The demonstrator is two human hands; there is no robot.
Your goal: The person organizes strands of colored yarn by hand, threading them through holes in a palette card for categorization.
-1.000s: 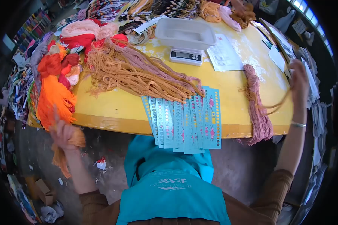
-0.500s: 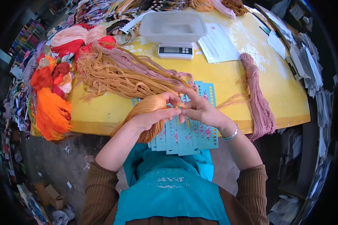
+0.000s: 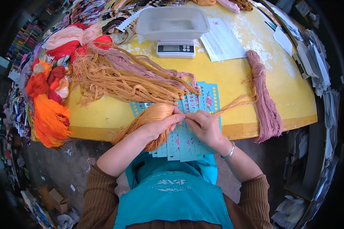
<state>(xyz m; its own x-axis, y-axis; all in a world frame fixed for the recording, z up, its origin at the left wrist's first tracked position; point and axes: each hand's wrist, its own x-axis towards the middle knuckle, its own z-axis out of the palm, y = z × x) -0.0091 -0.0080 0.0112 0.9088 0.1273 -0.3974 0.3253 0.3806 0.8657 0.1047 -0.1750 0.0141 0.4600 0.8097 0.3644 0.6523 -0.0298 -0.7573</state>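
Note:
My left hand is closed around a thick skein of light orange thread, whose loose end hangs toward the table's front edge. My right hand pinches at the left fingertips; what lies between its fingers is too small to make out, perhaps a strand. Under both hands lie overlapping turquoise punched cards with pink flower prints, sticking out over the edge. Long golden-brown threads and mauve threads run up to the cards' holes, gathered in knots there.
A mauve skein with golden strands lies on the right of the yellow table. Behind are a digital scale bearing a plastic tub and a printed sheet. Orange thread and red bundles crowd the left.
My right hand's fingers, spread and raised half a second ago, have curled in and come down beside the left fingertips. The skein stays in my left hand.

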